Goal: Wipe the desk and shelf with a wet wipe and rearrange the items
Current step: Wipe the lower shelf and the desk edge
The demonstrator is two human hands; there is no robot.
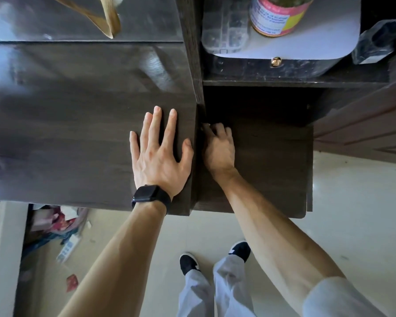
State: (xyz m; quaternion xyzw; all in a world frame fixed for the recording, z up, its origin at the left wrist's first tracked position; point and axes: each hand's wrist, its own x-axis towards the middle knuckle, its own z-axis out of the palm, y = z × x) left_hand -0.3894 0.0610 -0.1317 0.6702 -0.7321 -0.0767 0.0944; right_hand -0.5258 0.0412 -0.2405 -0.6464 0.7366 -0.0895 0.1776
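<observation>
Left hand [160, 152]: flat, palm down, fingers spread, pressing on the glossy dark wood-grain desk [78, 122] near its right edge. A black rectangular watch [150, 195] sits on that wrist. Right hand [218, 148]: resting on the matte dark lower shelf [272, 156], fingers curled against the desk's vertical side panel. Whether they pinch the wet wipe cannot be told, because it is hidden. A cylindrical labelled jar [279, 17] stands on the compartment above.

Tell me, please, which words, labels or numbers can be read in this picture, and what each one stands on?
Nothing can be read for certain.
Glass jar with pink, yellow and white label: printed lines, too blurred to read.
Black smartwatch on the left wrist: screen dark, no text.
</observation>
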